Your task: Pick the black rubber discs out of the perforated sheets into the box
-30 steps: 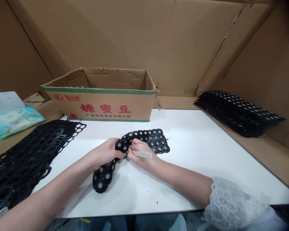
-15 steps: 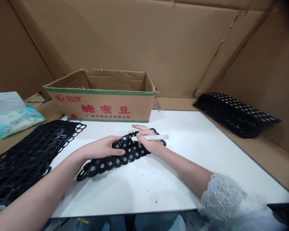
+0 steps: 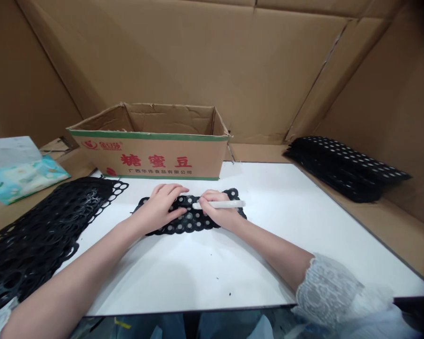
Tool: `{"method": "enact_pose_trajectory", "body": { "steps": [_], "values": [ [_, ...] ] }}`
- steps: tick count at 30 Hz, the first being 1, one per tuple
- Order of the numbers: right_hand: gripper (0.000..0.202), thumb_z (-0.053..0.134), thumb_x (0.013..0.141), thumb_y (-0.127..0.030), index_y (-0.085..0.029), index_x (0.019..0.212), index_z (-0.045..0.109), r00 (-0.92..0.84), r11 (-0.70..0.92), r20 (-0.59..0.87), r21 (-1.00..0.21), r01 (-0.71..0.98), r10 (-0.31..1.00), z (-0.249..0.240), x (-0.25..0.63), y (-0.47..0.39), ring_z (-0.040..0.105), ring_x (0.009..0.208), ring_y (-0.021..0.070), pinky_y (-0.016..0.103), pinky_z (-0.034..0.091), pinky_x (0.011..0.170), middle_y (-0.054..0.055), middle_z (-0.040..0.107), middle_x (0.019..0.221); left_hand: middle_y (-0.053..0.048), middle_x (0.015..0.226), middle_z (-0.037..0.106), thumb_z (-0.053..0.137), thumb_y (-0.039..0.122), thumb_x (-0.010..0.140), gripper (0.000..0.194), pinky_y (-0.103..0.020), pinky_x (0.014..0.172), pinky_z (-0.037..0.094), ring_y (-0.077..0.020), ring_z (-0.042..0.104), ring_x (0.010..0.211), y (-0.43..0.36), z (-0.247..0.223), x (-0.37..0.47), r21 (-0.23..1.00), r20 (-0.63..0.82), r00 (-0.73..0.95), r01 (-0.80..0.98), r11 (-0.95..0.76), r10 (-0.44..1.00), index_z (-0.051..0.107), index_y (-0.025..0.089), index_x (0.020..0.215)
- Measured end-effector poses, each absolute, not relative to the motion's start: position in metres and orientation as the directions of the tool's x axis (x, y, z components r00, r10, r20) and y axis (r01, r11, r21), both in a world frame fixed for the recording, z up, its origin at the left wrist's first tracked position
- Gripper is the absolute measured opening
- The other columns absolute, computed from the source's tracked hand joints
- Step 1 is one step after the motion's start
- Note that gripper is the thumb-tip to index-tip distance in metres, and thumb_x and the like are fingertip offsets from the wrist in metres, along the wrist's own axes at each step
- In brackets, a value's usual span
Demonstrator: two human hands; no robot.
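Observation:
A black sheet of joined rings with pale round centres [image 3: 189,227] lies on the white table, set nearly level across my view. My left hand [image 3: 159,205] rests over its left part, thumb on top and fingers spread towards the far edge. My right hand [image 3: 219,209] is closed around a slim white pen-like tool [image 3: 229,204]. The tool's tip points left, over the middle of the sheet; whether it touches is unclear. The right hand covers part of the sheet's right side.
An open cardboard box [image 3: 151,155] with red lettering stands behind the sheet. Black ring netting [image 3: 38,226] is heaped at left, near a tissue pack [image 3: 28,176]. A stack of black dotted sheets [image 3: 342,165] lies at right. Cardboard walls [image 3: 205,61] enclose the white table [image 3: 261,263].
The sheet has turned; its left end now lies farther from me. My left hand has shifted left and up with its fingers wider apart. The right hand keeps hold of the tool.

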State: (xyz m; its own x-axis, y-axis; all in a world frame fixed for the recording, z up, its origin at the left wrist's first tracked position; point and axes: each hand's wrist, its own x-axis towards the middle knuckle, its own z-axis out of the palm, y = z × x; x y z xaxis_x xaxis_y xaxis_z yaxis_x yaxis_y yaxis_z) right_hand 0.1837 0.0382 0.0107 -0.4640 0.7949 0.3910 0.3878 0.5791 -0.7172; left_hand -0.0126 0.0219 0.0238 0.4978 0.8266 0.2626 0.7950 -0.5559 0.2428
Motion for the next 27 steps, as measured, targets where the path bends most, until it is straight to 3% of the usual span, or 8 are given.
{"method": "enact_pose_trajectory", "body": {
  "steps": [4,10,20,27],
  "values": [
    [0.035,0.036,0.082,-0.026,-0.016,0.05,0.046,-0.421,0.495,0.345,-0.805,0.327,0.839,0.009,0.187,0.041,0.05,0.066,0.0094,0.023,0.038,0.067,0.0,0.051,0.064,-0.003,0.087,0.056,0.03,0.034,0.083,0.023,-0.028,0.073,0.035,-0.0181,0.05,0.081,0.018,0.027,-0.002,0.475,0.184,0.434,0.746,-0.466,0.882,0.045,0.02,0.093],
    [0.035,0.035,0.083,-0.026,-0.016,0.051,0.045,-0.391,0.482,0.342,-0.804,0.349,0.854,0.008,0.186,0.042,0.049,0.066,0.0094,0.023,0.036,0.067,-0.002,0.048,0.061,0.001,0.072,0.052,0.028,0.035,0.084,0.021,-0.026,0.066,0.033,-0.0159,0.048,0.069,0.017,0.027,-0.001,0.549,0.149,0.419,0.718,-0.428,0.896,0.043,0.021,0.084],
    [0.035,0.035,0.083,-0.021,-0.017,0.049,0.04,-0.468,0.61,0.424,-0.694,0.382,0.775,0.006,0.179,0.043,0.047,0.074,0.0118,0.028,0.033,0.075,0.001,0.051,0.065,0.003,0.062,0.045,0.027,0.029,0.085,0.017,-0.024,0.058,0.031,-0.013,0.044,0.058,0.014,0.021,0.007,0.531,0.222,0.38,0.725,-0.438,0.898,0.037,0.02,0.074],
    [0.03,0.036,0.083,-0.024,-0.017,0.054,0.043,-0.506,0.668,0.441,-0.407,0.623,0.741,0.0,0.169,0.041,0.041,0.075,0.0136,0.03,0.029,0.071,0.002,0.049,0.067,0.003,0.053,0.039,0.035,0.022,0.078,0.013,-0.023,0.053,0.027,-0.0126,0.04,0.052,0.01,0.01,0.015,0.281,0.375,0.331,0.849,-0.446,0.866,0.035,0.019,0.066]
  ]
}}
